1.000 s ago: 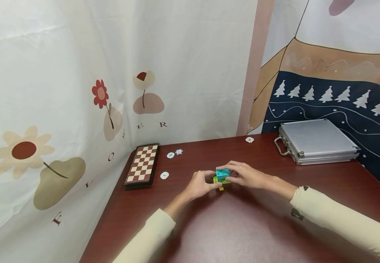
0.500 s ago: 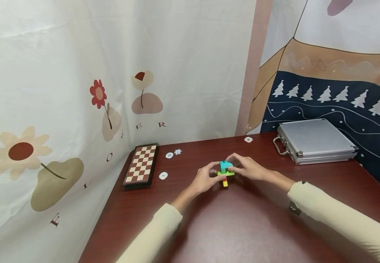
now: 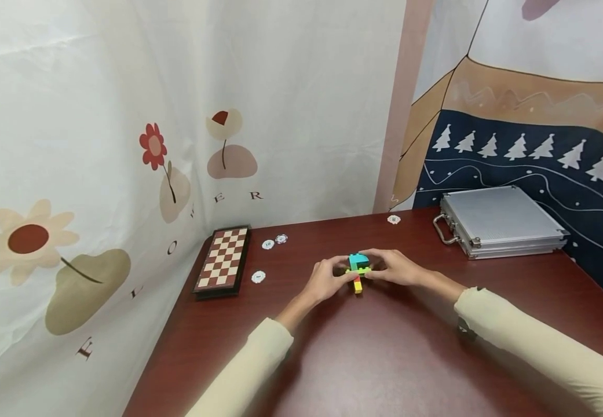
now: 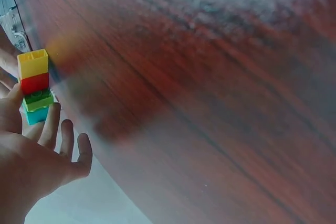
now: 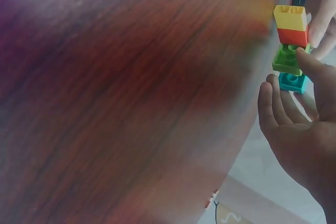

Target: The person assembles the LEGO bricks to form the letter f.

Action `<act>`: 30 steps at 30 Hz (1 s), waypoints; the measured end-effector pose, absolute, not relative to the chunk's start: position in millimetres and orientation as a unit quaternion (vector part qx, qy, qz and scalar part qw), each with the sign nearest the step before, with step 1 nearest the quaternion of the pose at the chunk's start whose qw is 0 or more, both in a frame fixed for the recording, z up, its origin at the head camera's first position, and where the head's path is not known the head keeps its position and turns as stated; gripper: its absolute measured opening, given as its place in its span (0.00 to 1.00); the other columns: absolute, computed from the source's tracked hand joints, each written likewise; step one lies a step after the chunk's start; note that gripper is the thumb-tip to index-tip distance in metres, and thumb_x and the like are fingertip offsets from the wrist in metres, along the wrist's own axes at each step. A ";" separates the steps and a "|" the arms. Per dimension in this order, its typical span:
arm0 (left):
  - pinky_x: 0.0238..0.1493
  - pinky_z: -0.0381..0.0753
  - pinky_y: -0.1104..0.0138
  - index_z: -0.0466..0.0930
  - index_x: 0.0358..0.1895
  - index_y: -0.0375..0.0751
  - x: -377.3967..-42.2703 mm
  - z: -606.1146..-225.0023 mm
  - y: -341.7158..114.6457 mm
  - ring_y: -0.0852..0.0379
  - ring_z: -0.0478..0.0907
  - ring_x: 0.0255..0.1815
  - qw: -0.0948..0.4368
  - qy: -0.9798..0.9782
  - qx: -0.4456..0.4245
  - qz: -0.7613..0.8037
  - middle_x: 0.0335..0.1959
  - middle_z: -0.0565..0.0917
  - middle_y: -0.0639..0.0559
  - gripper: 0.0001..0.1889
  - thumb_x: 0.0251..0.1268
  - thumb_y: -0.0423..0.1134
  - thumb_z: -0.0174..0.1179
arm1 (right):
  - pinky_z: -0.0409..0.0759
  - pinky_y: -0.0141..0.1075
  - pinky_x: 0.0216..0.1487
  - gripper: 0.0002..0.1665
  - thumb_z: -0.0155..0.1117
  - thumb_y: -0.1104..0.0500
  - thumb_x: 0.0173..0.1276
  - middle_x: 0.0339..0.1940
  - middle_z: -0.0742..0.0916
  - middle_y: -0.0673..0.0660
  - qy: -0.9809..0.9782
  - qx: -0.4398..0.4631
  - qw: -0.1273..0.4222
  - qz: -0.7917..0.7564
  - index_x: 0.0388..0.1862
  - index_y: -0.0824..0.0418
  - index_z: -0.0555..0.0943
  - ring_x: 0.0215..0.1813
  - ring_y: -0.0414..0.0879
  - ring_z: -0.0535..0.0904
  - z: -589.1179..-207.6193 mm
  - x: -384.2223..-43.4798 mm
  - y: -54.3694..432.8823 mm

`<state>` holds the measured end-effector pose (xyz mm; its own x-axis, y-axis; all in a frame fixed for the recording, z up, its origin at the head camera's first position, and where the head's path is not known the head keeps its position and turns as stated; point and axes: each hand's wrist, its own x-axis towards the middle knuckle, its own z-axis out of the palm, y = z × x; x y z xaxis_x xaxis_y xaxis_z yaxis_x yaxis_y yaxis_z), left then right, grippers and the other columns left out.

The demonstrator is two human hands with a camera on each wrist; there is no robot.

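Observation:
A stack of toy building blocks is held between both hands. A teal curved block [image 3: 360, 260] is at the top, above a green block [image 5: 287, 59]. Below these come a red block [image 4: 34, 83] and a yellow block [image 4: 32, 65], whose hollow underside shows in the wrist views, so the stack is off the table. My left hand [image 3: 327, 279] pinches the stack from the left, thumb near the red and green blocks. From the other side my right hand [image 3: 396, 268] pinches it, thumb on the green block. Fingers partly hide the joints between blocks.
On the dark red table [image 3: 384, 347], a chessboard [image 3: 223, 259] lies at the left. Several poker chips, among them a near one [image 3: 258, 277], lie beside it and at the back edge. A silver case [image 3: 501, 220] stands at the back right. Printed curtains hang behind.
Both hands have moved slightly away from the body with the stack. It has been turned and tilted, so the teal block's curved side and more of the yellow block show.

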<state>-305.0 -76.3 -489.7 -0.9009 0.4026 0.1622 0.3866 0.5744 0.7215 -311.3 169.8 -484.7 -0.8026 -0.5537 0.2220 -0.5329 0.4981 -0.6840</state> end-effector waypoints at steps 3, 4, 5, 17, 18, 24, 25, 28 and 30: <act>0.55 0.83 0.62 0.83 0.64 0.44 -305.9 -490.7 -75.8 0.57 0.85 0.54 0.011 0.890 0.222 0.398 0.51 0.89 0.54 0.28 0.67 0.55 0.70 | 0.86 0.44 0.52 0.32 0.74 0.61 0.70 0.51 0.89 0.60 0.869 -0.308 0.020 -0.387 0.70 0.67 0.75 0.46 0.46 0.86 -485.0 -312.0 168.7; 0.54 0.83 0.62 0.83 0.64 0.44 -306.4 -490.9 -75.5 0.57 0.85 0.55 0.011 0.891 0.222 0.396 0.51 0.89 0.54 0.27 0.67 0.55 0.70 | 0.86 0.44 0.52 0.32 0.74 0.61 0.69 0.51 0.89 0.60 0.871 -0.304 0.022 -0.386 0.69 0.67 0.76 0.45 0.45 0.86 -484.8 -312.3 168.5; 0.54 0.83 0.62 0.84 0.63 0.44 -307.2 -490.9 -75.2 0.57 0.85 0.54 0.011 0.891 0.223 0.396 0.52 0.89 0.54 0.27 0.68 0.55 0.70 | 0.86 0.45 0.53 0.32 0.74 0.60 0.69 0.51 0.89 0.60 0.873 -0.301 0.022 -0.383 0.69 0.67 0.76 0.45 0.44 0.86 -484.4 -312.6 168.2; 0.46 0.82 0.68 0.83 0.64 0.43 -307.8 -495.1 -77.4 0.60 0.84 0.48 0.023 0.902 0.216 0.373 0.51 0.90 0.52 0.27 0.69 0.54 0.69 | 0.86 0.45 0.53 0.31 0.71 0.59 0.72 0.58 0.87 0.69 0.875 -0.309 0.039 -0.371 0.68 0.74 0.76 0.48 0.51 0.89 -489.4 -313.9 163.8; 0.46 0.82 0.68 0.84 0.64 0.42 -307.5 -495.2 -77.6 0.60 0.85 0.49 0.021 0.901 0.217 0.374 0.51 0.90 0.51 0.27 0.69 0.54 0.69 | 0.86 0.46 0.53 0.31 0.71 0.59 0.72 0.58 0.87 0.69 0.875 -0.308 0.040 -0.372 0.68 0.74 0.76 0.49 0.52 0.89 -489.9 -313.9 163.5; 0.46 0.82 0.67 0.84 0.64 0.42 -307.1 -493.7 -77.5 0.60 0.85 0.49 0.017 0.900 0.218 0.376 0.51 0.90 0.51 0.26 0.70 0.53 0.69 | 0.86 0.46 0.53 0.31 0.71 0.60 0.72 0.58 0.86 0.68 0.874 -0.311 0.032 -0.373 0.69 0.74 0.75 0.49 0.51 0.89 -492.1 -314.3 162.3; 0.46 0.82 0.68 0.84 0.64 0.42 -307.2 -493.5 -77.5 0.60 0.85 0.48 0.018 0.901 0.217 0.376 0.51 0.90 0.51 0.26 0.70 0.53 0.69 | 0.86 0.45 0.53 0.31 0.71 0.60 0.72 0.59 0.86 0.68 0.873 -0.312 0.029 -0.375 0.69 0.74 0.75 0.48 0.49 0.89 -492.4 -314.4 162.5; 0.46 0.82 0.68 0.83 0.65 0.41 -307.1 -492.6 -78.2 0.61 0.84 0.47 0.022 0.898 0.217 0.381 0.51 0.90 0.52 0.27 0.71 0.54 0.67 | 0.86 0.44 0.52 0.32 0.71 0.61 0.72 0.59 0.85 0.68 0.868 -0.319 0.022 -0.380 0.69 0.74 0.75 0.46 0.47 0.88 -492.8 -314.1 164.2; 0.48 0.83 0.67 0.82 0.66 0.40 -307.1 -491.2 -79.8 0.59 0.85 0.48 0.022 0.895 0.218 0.389 0.51 0.90 0.51 0.27 0.72 0.54 0.66 | 0.86 0.45 0.52 0.33 0.71 0.61 0.72 0.61 0.85 0.69 0.863 -0.325 0.021 -0.385 0.70 0.75 0.74 0.46 0.48 0.88 -491.8 -313.5 166.5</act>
<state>-307.1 -79.8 -491.2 -0.9040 0.4074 0.1297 0.3727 0.6023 0.7060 -313.5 166.5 -491.8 -0.7875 -0.5782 0.2135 -0.5452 0.4918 -0.6789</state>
